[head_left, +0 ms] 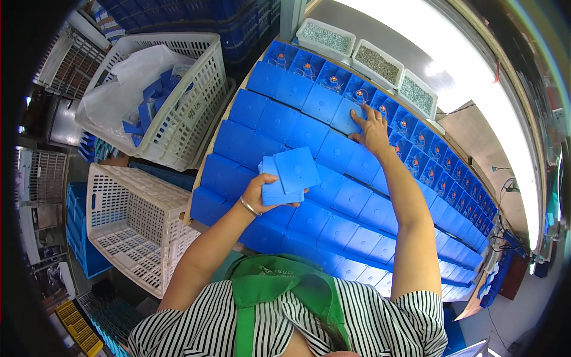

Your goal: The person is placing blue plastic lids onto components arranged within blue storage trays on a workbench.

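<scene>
A long workbench runs away to the right, nearly all of it tiled with rows of blue square covers; the far row of open blue boxes shows orange parts inside. White slatted crates stand off the bench's left edge, three trays of screws along its far side. The left hand is closed around a small stack of blue lids, thumb on top, held above the near rows. They look like light, stiff, smooth plastic, best pinched at the edges. The right hand lies flat, fingers spread, pressing a lid at the far row. Free room is scarce: only above the rows.
</scene>
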